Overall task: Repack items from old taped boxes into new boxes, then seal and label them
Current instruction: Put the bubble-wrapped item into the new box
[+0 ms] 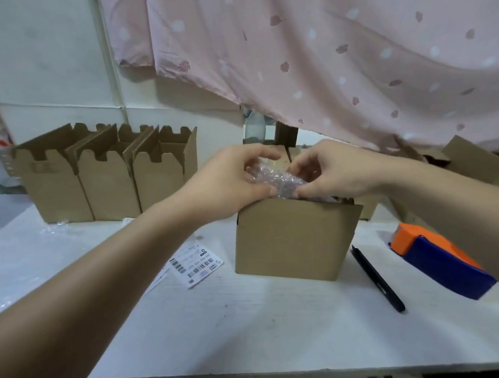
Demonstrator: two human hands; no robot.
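Hands of one person meet just above an open cardboard box point(292, 238) that stands in the middle of the white surface point(250, 320). The left hand point(230, 181) and the right hand point(337, 168) both pinch a bubble-wrap bundle point(277, 178) with curled fingers and thumbs, one hand at each end. The bundle sits at the top opening of the box, and its lower part is already below the front wall. What is inside the wrap I cannot tell.

Left of the box, a shipping label point(196, 263) with barcodes lies flat on the surface, near the box but not touching it. Right of the box lies a black pen point(376, 277), and further right an orange and blue tape dispenser point(440, 264).

At the back left, three empty boxes point(107, 180) stand in a row against the wall, side by side, with their top flaps up. More brown cardboard point(474, 160) is piled at the back right. A pink patterned cloth point(321, 53) hangs over the back of the scene.
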